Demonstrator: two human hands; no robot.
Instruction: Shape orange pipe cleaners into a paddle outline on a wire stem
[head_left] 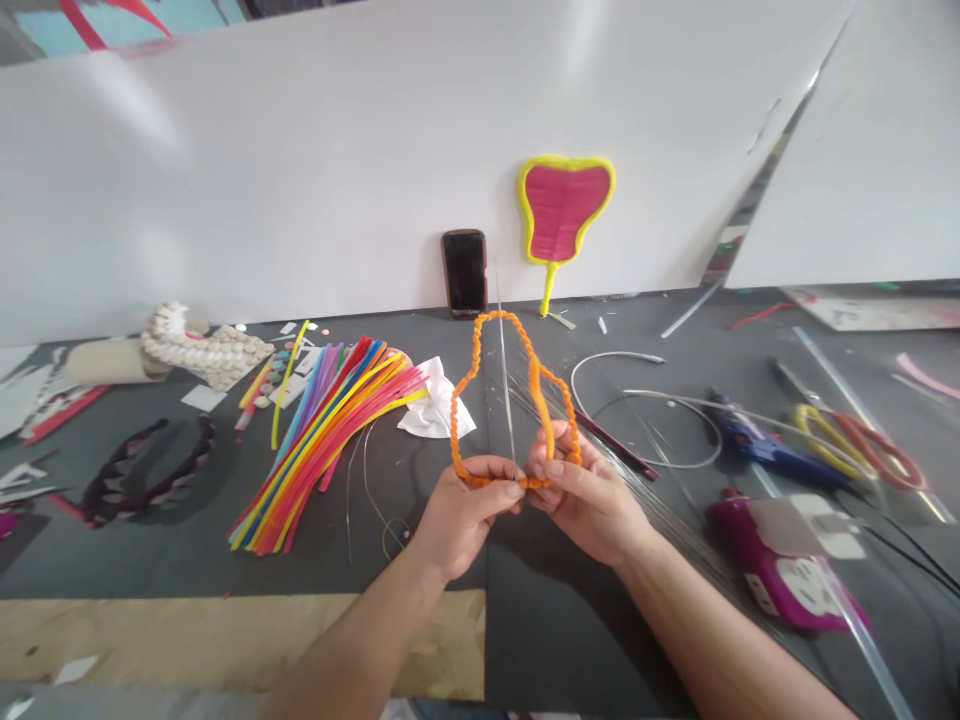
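A frame wound with orange pipe cleaner (478, 345) stands upright between my two hands, its narrow top away from me. My left hand (459, 512) is closed, thumb and fingers pinching the frame's lower edge. At that same spot a thin straight wire (508, 405) rises through the middle of the loop. Closed on the lower right of the frame, my right hand (592, 495) pinches the orange pipe cleaner near its bottom. A thicker, unwound orange length (537, 390) runs from the frame's right side down to those fingers. Some fingertips are hidden behind the frame.
Colourful pipe cleaners (322, 445) lie bundled at left, beside a dark braided headband (150, 470). A phone (466, 272) and a yellow-edged pink fan (568, 205) lean on the white wall. At right are a blue glue gun (780, 435), scissors (832, 430) and a purple power adapter (780, 570).
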